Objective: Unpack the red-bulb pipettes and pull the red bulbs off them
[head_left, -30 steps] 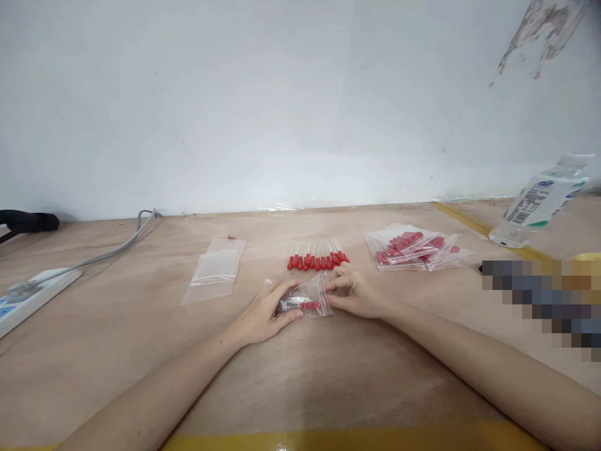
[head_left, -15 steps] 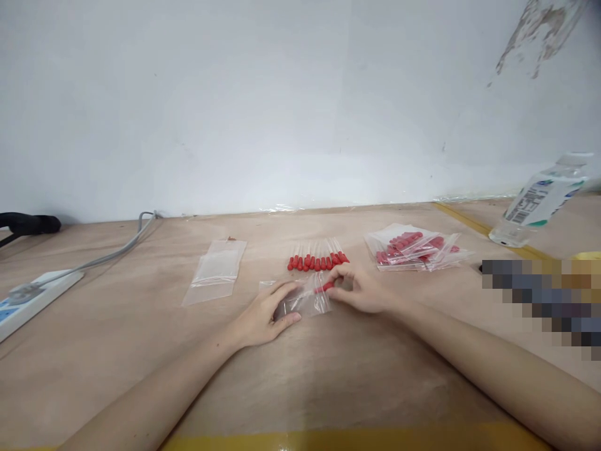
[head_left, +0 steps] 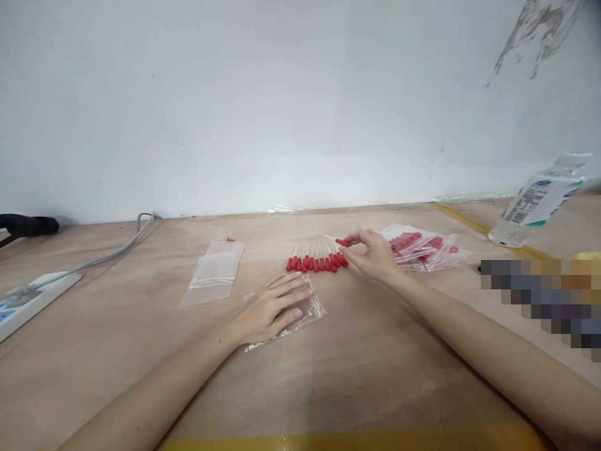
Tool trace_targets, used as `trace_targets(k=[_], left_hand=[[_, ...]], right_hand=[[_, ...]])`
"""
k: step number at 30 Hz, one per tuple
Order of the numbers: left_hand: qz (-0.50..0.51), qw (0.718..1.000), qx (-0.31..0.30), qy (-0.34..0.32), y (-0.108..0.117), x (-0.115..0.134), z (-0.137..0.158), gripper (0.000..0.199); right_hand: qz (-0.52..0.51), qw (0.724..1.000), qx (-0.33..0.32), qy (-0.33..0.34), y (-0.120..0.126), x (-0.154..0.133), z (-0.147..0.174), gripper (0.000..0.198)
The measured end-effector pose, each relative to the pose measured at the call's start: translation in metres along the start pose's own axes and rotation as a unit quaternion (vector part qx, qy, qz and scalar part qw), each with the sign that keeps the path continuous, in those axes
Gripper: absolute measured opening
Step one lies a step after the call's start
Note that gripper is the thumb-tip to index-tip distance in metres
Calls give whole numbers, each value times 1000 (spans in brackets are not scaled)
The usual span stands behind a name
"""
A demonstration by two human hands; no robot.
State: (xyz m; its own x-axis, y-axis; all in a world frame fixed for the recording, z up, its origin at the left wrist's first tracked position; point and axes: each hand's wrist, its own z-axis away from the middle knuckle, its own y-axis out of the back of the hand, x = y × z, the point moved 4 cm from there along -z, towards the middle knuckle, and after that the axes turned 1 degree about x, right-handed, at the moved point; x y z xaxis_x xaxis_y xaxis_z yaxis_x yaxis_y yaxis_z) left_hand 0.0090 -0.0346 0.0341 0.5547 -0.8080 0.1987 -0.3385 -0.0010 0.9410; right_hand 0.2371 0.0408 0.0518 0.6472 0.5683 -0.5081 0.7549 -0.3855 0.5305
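My left hand (head_left: 275,308) lies flat with fingers stretched over a clear zip bag (head_left: 313,308), whose mouth points right. Between thumb and fingers, my right hand (head_left: 370,255) pinches a dropper (head_left: 343,242) by its red bulb. Its thin clear tube points left, above the right end of a row of similar droppers (head_left: 316,265). Those lie side by side, red bulbs toward me and tubes toward the wall. No red bulb shows in the visible part of the bag.
Flat clear zip bags (head_left: 213,269) lie at left. Behind my right hand is a pile of zip bags holding red-bulbed droppers (head_left: 425,247). A plastic bottle (head_left: 539,200) tilts in view at right. A power strip (head_left: 42,294) with a grey cable sits far left.
My right hand moved from the bag's mouth up and right to the row's end, a red bulb in its fingers both times. My left hand flattened, and the bag shifted down and left under it.
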Motion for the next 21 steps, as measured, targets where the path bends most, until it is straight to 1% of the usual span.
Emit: trace_targets(k=[2,5,7,9,13,15,17,19,21], left_hand=[[1,998,-61,6,-6,-2,0,47],[-13,992,-124,29,-13,-5,2,53],[-22,990,-136,39,-15,-6,3,53],[-26,989,-136,47,-16,-6,3,51],[-22,987,-150,62,-15,-4,3,49],[-15,984,-160,71,-14,-3,2,49],[-3,983,-166,83,-13,-3,2,49],[16,982,-161,99,-12,-4,2,47],[42,982,-143,116,-13,-6,2,45]], right_hand=[[68,996,-21,48,-15,-7,1,11],[141,985,-63,78,-34,-17,1,10],[171,977,-92,83,-42,-22,1,12],[184,973,-106,87,-46,-26,0,14],[179,971,-120,100,-45,-29,1,25],[185,973,-109,88,-39,-24,0,27],[210,972,-85,58,-26,-14,-2,27],[255,964,-70,7,-9,2,-6,27],[318,942,-79,-69,9,22,-9,27]])
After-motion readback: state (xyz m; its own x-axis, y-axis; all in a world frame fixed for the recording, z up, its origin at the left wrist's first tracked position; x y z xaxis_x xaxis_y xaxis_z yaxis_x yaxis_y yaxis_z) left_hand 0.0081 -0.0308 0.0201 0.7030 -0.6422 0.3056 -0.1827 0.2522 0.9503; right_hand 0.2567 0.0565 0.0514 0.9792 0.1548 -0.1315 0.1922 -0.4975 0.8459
